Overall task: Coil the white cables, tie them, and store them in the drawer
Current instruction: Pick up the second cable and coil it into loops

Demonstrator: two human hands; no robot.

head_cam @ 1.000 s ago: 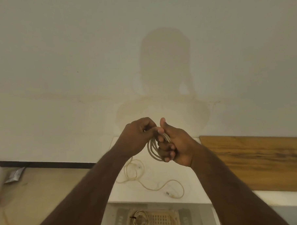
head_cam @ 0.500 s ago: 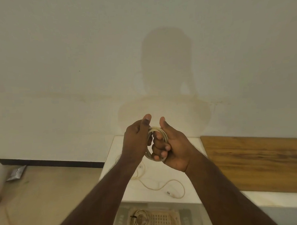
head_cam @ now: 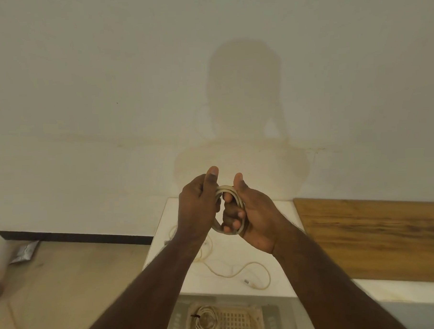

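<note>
You hold a coiled white cable (head_cam: 229,208) up in front of you with both hands, above the far part of the white counter (head_cam: 277,268). Your right hand (head_cam: 253,217) has its fingers curled through the middle of the coil, gripping the loops against the palm, thumb pointing up. Your left hand (head_cam: 198,207) closes on the left side of the same coil, fingers curled round the strands and thumb raised beside the right thumb. The two hands are touching or nearly so at the coil.

Below your arms a second, loose white cable (head_cam: 230,275) lies uncoiled on the counter, running from the left edge towards the near edge, where its plug end (head_cam: 248,282) rests close to the front. Part of it is hidden behind your left forearm.

Under the counter's near edge the drawer (head_cam: 280,318) stands open. In it sits a pale lattice tray (head_cam: 237,322), and on the tray's left side lies a tied cable bundle (head_cam: 205,321), already coiled, with a dark tie (head_cam: 194,316) on its left.

To the right of the counter a wooden board (head_cam: 375,237) lies flat against the wall. On the floor at the far left, near the dark skirting, lies a crumpled packet (head_cam: 23,252).
</note>
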